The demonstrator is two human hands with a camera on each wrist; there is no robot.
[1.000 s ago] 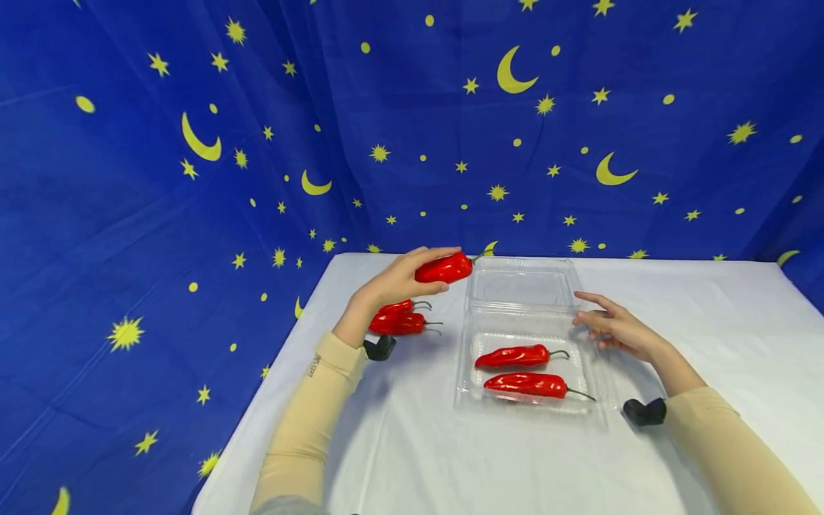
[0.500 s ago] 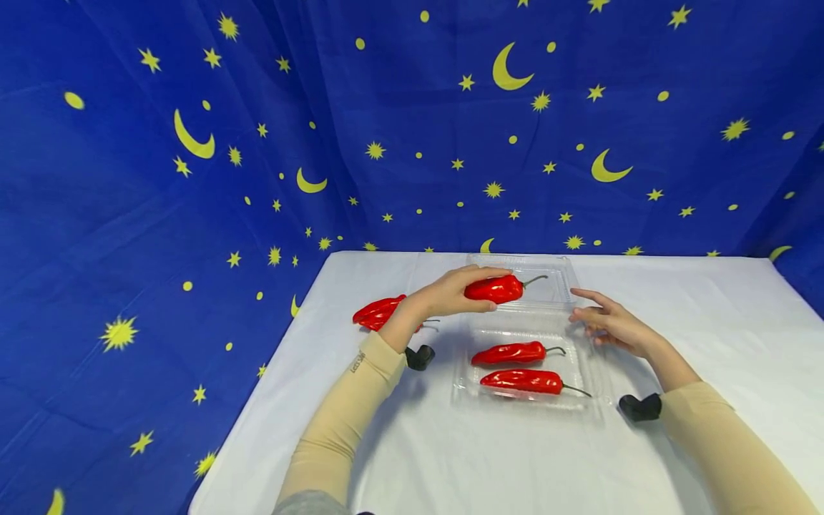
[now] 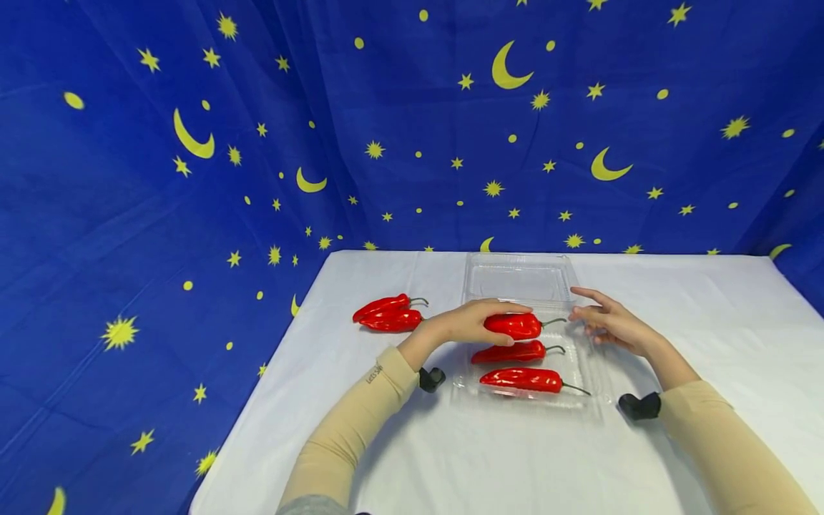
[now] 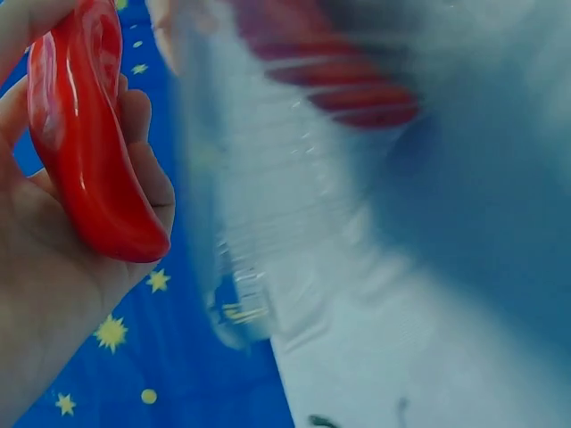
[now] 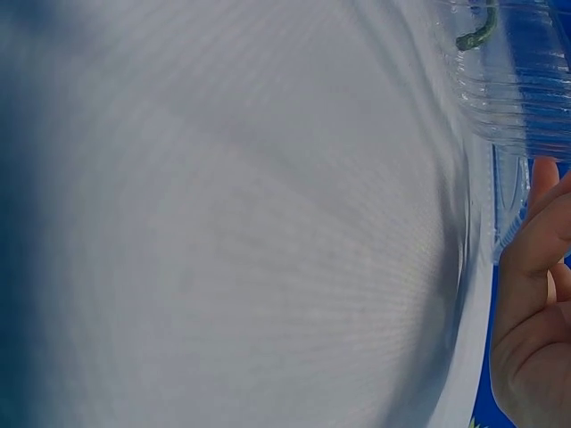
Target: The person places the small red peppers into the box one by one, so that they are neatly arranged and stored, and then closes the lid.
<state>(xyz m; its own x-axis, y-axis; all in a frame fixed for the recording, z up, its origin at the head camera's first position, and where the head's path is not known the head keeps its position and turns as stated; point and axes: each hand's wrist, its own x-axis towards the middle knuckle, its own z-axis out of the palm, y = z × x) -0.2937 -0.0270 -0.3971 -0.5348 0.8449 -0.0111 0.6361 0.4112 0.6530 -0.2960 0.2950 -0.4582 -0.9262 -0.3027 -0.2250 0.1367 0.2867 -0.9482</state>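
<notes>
L hand (image 3: 475, 322) gripping a red pepper (image 3: 520, 327), thumb and fingers round it, over the clear clamshell tray (image 3: 581, 366)! Lid (image 3: 518, 282) open. Two in already: mid pepper (image 3: 508, 352), front pepper (image 3: 523, 380). Two left out on the cloth (image 3: 418, 465): far pepper (image 3: 380, 306), near pepper (image 3: 390, 321). R hand (image 3: 614, 325) holds nothing, fingers loosely spread; contact w/ tray, can't tell.

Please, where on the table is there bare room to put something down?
The white table has bare room right of the right hand, towards the blue curtain, and between the sleeves, in front of the clear container. It is crowded at the container's near half, where the left hand holds one red pepper beside two others.
</notes>
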